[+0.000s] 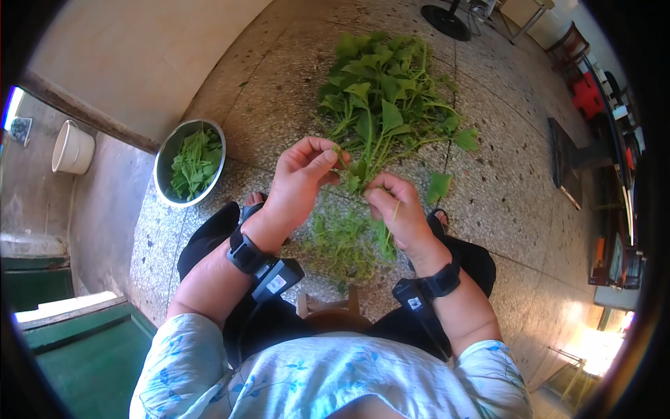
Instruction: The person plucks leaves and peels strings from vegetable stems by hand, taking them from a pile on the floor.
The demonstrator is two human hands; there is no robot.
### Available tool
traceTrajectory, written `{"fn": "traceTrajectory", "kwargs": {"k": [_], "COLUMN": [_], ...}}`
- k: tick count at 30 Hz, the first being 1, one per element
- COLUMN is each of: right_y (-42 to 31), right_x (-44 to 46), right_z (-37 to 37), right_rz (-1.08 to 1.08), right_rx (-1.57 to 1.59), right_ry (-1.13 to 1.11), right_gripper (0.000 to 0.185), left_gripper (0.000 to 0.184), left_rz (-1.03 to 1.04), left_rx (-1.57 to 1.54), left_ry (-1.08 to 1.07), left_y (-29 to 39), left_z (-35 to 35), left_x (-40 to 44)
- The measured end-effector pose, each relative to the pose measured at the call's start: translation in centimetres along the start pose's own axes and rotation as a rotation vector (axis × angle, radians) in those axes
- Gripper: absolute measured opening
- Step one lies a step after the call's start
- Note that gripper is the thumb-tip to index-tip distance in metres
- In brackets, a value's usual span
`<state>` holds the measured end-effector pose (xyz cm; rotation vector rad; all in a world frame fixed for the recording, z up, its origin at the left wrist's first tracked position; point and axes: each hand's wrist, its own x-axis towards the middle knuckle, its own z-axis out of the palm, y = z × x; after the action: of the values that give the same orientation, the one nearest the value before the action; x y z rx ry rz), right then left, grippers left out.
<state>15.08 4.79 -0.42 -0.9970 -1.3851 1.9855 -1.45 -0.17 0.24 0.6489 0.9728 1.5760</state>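
Floor: speckled terrazzo slabs (516, 188), with a cream wall (160, 56) along part of its left edge.
Greens, main stock: one loose heap of leafy green stems (384, 77), ahead of me on the floor, well in from that left edge.
Basin: one, round, metal-rimmed (166, 167), near the floor's left edge by the wall's end; contains picked greens (195, 164).
Trimmings: one thin, pale-green tangle of stringy scraps (342, 241), on the floor between my feet (441, 218).
Left hand: mine (300, 178); thumb and forefinger pinched together on a leafy sprig (357, 171), other fingers curled.
Right hand: mine (401, 209); fingers bent and closed on the lower part of the same sprig, a leafy strip (384, 239) hanging beneath.
Sprig, location: between my two hands, above the floor, at the heap's near edge.
Wrist straps: two, black (443, 281), one per wrist.
Single leaf: one (438, 186), on the floor between heap and right foot.
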Motion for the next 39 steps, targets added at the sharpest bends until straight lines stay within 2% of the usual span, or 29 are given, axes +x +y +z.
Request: {"fn": "traceTrajectory", "kwargs": {"k": [14, 17, 19, 20, 22, 24, 26, 27, 30, 33, 39], "right_y": [-0.1, 0.3, 0.6, 0.5, 0.3, 0.9, 1.0, 0.3, -1.9, -1.4, -0.9], "right_x": [-1.6, -1.7, -1.6, -1.7, -2.0, -1.5, -0.9, -1.0, -0.8, 0.4, 1.1], "right_z": [-0.8, -1.6, -1.8, -1.7, -1.5, -1.5, -1.4, -1.0, 0.7, 1.3, 1.2], "right_rz": [-0.012, -0.016, -0.137, -0.138, -0.103, -0.179, -0.335, -0.333, -0.449, -0.689, -0.760], "right_rx": [0.043, -0.066, -0.390, -0.389, -0.702, -0.736, -0.594, -0.596, -0.502, -0.691, -0.833], "right_ry": [-0.055, -0.115, -0.193, -0.193, -0.216, -0.172, 0.019, 0.020, 0.076, 0.166, 0.258], "right_gripper": [0.006, 0.003, 0.009, 0.009, 0.012, 0.010, 0.008, 0.008, 0.009, 0.009, 0.009], "left_gripper": [0.012, 0.011, 0.010, 0.010, 0.009, 0.009, 0.008, 0.008, 0.008, 0.009, 0.008], "left_rz": [0.008, 0.011, 0.018, 0.024, 0.011, -0.004, -0.031, -0.032, -0.001, 0.016, 0.035], "left_rx": [-0.051, -0.098, -0.140, -0.183, -0.225, -0.269, -0.293, -0.295, -0.131, -0.028, 0.008], "left_ry": [0.049, 0.041, 0.025, 0.010, -0.027, -0.064, -0.088, -0.089, -0.058, -0.092, -0.036], "left_y": [0.6, 1.0, 1.3, 1.5, 1.6, 1.6, 1.5, 1.3, 0.6, -0.2, -0.8], "left_z": [-2.0, -2.3, -2.7, -2.9, -3.4, -3.6, -3.6, -3.4, -2.3, -0.8, 0.5], "left_x": [0.9, 0.9, 0.9, 0.9, 0.9, 0.9, 0.8, 0.8, 0.7, 0.3, 0.0]}}
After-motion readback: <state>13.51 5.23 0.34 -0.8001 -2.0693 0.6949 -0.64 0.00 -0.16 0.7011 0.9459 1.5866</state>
